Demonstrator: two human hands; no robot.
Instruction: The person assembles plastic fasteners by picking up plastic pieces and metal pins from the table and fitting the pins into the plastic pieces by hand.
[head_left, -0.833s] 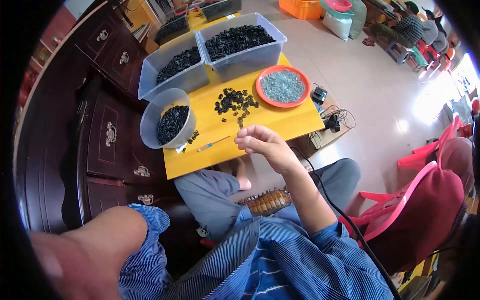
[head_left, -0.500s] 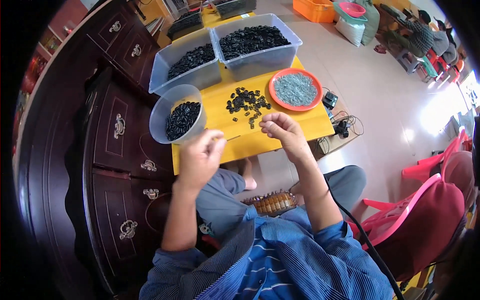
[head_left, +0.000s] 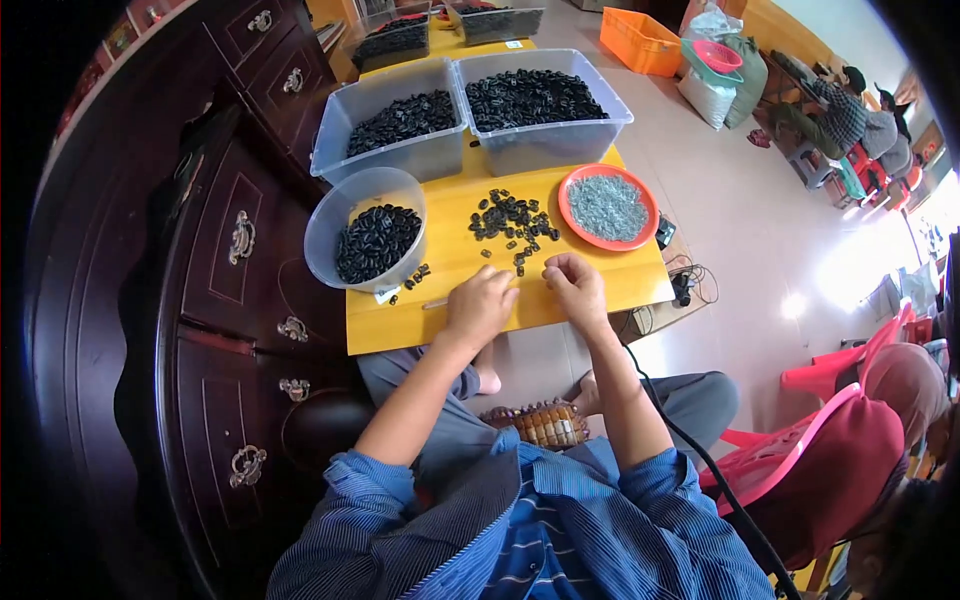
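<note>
Fingers [head_left: 498, 281] of left hand [head_left: 479, 304] and right hand [head_left: 583, 292] curl inward (pinching what, I cannot tell) near the black pieces [head_left: 508, 213] on the counter [head_left: 450, 232], where a light, steady touch seems best.

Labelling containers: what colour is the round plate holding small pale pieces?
The plate is orange-red, best seen in the head view.

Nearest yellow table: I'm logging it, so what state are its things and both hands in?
Round tub: open, partly filled with black pieces
Left bin: open, partly filled
Right bin: open, fuller
Orange plate: spread with clear pieces
Loose pieces: scattered
Slim tool: partly hidden
Left hand: curled, contents hidden
Right hand: half-curled, grip unclear
</note>
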